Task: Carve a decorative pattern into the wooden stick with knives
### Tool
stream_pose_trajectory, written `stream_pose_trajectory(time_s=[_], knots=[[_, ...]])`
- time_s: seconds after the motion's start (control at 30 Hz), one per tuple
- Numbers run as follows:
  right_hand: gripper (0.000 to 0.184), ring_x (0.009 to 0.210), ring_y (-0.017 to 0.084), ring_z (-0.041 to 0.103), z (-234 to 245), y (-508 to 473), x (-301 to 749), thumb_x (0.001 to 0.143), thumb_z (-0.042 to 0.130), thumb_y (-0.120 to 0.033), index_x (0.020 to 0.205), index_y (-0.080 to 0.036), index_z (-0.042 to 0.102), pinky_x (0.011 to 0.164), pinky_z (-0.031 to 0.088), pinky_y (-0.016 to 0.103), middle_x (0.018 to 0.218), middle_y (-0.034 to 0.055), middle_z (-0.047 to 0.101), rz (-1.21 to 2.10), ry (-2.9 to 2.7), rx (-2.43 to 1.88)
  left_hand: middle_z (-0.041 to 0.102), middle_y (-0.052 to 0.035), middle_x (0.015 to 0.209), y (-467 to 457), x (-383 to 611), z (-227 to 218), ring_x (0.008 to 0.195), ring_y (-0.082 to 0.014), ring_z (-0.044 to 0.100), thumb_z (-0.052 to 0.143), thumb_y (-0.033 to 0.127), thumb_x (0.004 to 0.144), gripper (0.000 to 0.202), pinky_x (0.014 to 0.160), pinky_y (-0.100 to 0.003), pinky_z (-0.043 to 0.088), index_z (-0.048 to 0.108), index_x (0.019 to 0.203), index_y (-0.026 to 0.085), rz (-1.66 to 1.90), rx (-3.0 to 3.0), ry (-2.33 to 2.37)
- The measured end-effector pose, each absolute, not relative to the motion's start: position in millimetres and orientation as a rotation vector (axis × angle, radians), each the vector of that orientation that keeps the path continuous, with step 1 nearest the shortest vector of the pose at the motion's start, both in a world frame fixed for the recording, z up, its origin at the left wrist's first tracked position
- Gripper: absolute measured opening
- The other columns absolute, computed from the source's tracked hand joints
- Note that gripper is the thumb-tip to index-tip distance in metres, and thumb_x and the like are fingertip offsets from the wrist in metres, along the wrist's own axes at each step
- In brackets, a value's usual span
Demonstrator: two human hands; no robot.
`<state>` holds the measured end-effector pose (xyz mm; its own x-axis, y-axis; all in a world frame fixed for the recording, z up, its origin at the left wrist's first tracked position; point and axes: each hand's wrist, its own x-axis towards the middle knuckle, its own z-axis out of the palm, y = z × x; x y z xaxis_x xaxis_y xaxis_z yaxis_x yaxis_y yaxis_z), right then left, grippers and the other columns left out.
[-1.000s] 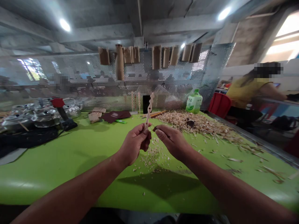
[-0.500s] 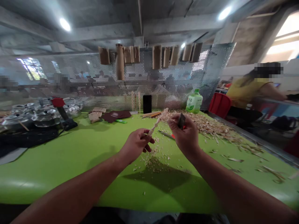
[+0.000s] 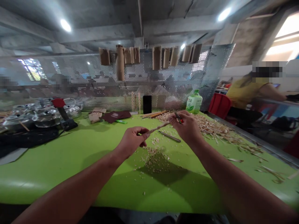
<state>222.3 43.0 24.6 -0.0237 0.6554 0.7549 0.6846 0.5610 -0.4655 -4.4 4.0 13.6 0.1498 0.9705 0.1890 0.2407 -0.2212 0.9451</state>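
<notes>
My left hand [image 3: 132, 140] is closed round the lower end of a thin carved wooden stick [image 3: 158, 127], which points up and to the right. My right hand [image 3: 187, 127] is closed on a small dark blade [image 3: 178, 117] with a bit of red at the grip, and its fingers meet the stick's far tip. Both hands hover above the green table [image 3: 70, 161]. A slim metal tool [image 3: 170, 136] lies on the table just under them, beside a small heap of fine wood chips [image 3: 155, 157].
A large spread of wood shavings [image 3: 210, 126] covers the table's right side. A green drink bottle [image 3: 194, 101], a black box [image 3: 147, 104], dark sandpaper sheets [image 3: 115, 116] and metal lids [image 3: 35, 116] stand along the back. A perforated metal screen [image 3: 93, 81] closes the rear. A person in yellow [image 3: 252, 90] sits right.
The stick has tipped from upright to a low slant toward the right. My right hand rose from beside the left hand to the stick's far end, now with the blade showing in it.
</notes>
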Motion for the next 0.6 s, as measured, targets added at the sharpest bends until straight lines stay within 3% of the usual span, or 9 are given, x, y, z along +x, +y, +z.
stream_pose_trajectory(time_s=[0.17, 0.37, 0.47, 0.53, 0.6], knots=[[0.039, 0.058, 0.014, 0.049, 21, 52, 229, 0.078, 0.060, -0.054, 0.077, -0.016, 0.068, 0.055, 0.036, 0.028, 0.064, 0.0023, 0.060, 0.335, -1.858, -1.219, 0.065, -0.0024, 0.066, 19, -16, 10, 0.049, -0.0100, 0.057, 0.074, 0.026, 0.069, 0.016, 0.048, -0.022, 0.047, 0.070, 0.080, 0.015, 1.238, 1.641, 1.164], [0.037, 0.050, 0.010, 0.042, 19, 53, 224, 0.067, 0.071, -0.052, 0.071, -0.016, 0.065, 0.048, 0.031, 0.025, 0.058, -0.0009, 0.055, 0.612, -1.737, -1.132, 0.068, -0.0044, 0.081, 28, -32, 24, 0.073, -0.0145, 0.060, 0.081, 0.026, 0.061, 0.031, 0.065, -0.025, 0.050, 0.071, 0.089, 0.019, 1.572, 1.822, 1.111], [0.037, 0.042, 0.008, 0.037, 18, 49, 215, 0.063, 0.074, -0.051, 0.069, -0.017, 0.063, 0.040, 0.028, 0.024, 0.055, -0.0020, 0.054, 0.713, -1.522, -1.118, 0.064, -0.0031, 0.089, 35, -41, 31, 0.076, -0.0125, 0.057, 0.075, 0.033, 0.070, 0.037, 0.066, -0.022, 0.048, 0.065, 0.104, 0.023, 1.911, 1.608, 1.021], [0.037, 0.038, 0.007, 0.037, 17, 43, 205, 0.061, 0.075, -0.051, 0.068, -0.018, 0.059, 0.037, 0.026, 0.024, 0.053, -0.0025, 0.054, 0.814, -1.372, -1.078, 0.058, -0.0005, 0.083, 41, -44, 30, 0.068, -0.0092, 0.052, 0.065, 0.039, 0.080, 0.025, 0.063, -0.020, 0.045, 0.062, 0.099, 0.023, 2.091, 1.319, 0.962], [0.038, 0.037, 0.007, 0.038, 16, 35, 195, 0.061, 0.075, -0.051, 0.067, -0.018, 0.056, 0.035, 0.027, 0.023, 0.053, -0.0023, 0.054, 0.912, -1.288, -1.027, 0.055, 0.0005, 0.081, 43, -40, 24, 0.062, -0.0075, 0.048, 0.062, 0.041, 0.082, 0.022, 0.059, -0.020, 0.044, 0.059, 0.089, 0.021, 1.996, 1.141, 0.914]])
